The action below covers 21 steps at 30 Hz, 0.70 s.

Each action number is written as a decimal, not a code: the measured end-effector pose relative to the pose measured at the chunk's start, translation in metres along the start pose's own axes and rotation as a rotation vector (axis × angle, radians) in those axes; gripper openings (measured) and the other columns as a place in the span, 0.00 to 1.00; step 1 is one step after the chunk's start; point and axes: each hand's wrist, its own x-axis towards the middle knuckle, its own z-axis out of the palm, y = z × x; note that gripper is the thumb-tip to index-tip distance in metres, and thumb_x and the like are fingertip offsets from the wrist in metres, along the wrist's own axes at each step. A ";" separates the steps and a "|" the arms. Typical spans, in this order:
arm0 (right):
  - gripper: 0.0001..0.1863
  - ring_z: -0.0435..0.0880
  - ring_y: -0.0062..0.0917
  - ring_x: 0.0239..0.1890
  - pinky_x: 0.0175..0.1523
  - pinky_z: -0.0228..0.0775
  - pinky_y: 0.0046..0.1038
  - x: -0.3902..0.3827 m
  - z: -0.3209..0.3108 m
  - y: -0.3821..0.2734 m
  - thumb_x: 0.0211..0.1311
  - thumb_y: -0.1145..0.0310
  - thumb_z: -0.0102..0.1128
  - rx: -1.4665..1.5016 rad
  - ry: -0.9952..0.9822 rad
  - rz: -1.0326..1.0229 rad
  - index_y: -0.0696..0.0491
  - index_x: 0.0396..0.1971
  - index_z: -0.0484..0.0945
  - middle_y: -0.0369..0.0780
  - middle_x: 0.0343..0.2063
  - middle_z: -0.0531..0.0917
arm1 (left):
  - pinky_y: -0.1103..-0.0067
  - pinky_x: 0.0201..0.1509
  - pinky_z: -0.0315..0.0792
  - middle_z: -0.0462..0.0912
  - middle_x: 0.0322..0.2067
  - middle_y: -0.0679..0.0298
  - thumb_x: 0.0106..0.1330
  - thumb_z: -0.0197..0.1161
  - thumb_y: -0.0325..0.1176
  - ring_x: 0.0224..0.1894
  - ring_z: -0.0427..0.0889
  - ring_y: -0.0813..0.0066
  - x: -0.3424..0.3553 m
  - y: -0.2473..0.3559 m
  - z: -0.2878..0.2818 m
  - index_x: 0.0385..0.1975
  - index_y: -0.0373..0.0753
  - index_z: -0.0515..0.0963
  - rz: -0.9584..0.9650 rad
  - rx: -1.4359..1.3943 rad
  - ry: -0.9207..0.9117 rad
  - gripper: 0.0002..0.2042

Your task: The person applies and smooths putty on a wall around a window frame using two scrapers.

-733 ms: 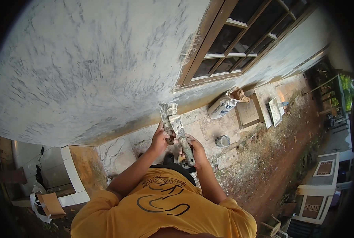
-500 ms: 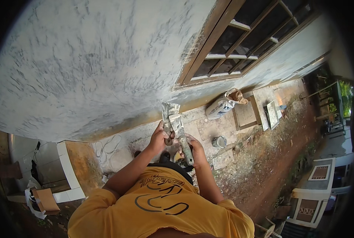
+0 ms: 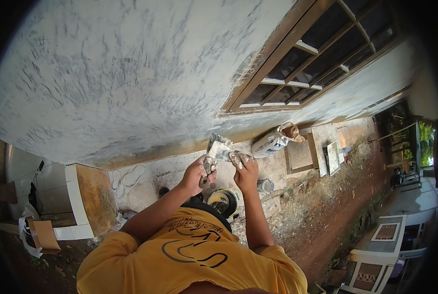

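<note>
My left hand (image 3: 195, 174) is closed on the handle of a plaster-smeared putty knife (image 3: 204, 180), held blade up in front of the wall. Fingers of my right hand (image 3: 245, 173), white with paste, are closed on a second putty knife (image 3: 224, 153), turned sideways with its blade against the first; its handle is mostly hidden by that hand. Below both hands, by my feet, stands a black-rimmed bucket (image 3: 217, 202) with yellowish inside and dark contents. A small pail (image 3: 265, 185) stands right of my right forearm.
Ahead rises a mottled white wall (image 3: 111, 73) with a wooden window (image 3: 302, 73). An open sack (image 3: 268, 144) leans near its foot, beside boards (image 3: 332, 159). A tiled ledge (image 3: 73, 196) and cardboard (image 3: 43, 235) lie left. A dirt path (image 3: 322, 220) runs along the right.
My right hand has risen and rotated, swinging its putty knife from upright to sideways across the left one's blade. The view has shifted slightly, showing more of the bucket by my feet.
</note>
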 end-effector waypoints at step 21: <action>0.19 0.74 0.23 0.25 0.30 0.69 0.23 -0.011 -0.049 -0.084 0.62 0.75 0.38 1.727 -0.242 1.028 0.62 0.53 0.65 0.44 0.36 0.79 | 0.75 0.46 0.68 0.72 0.43 0.60 0.52 0.43 0.21 0.41 0.74 0.72 0.014 0.001 -0.001 0.61 0.38 0.57 0.274 0.171 -0.022 0.30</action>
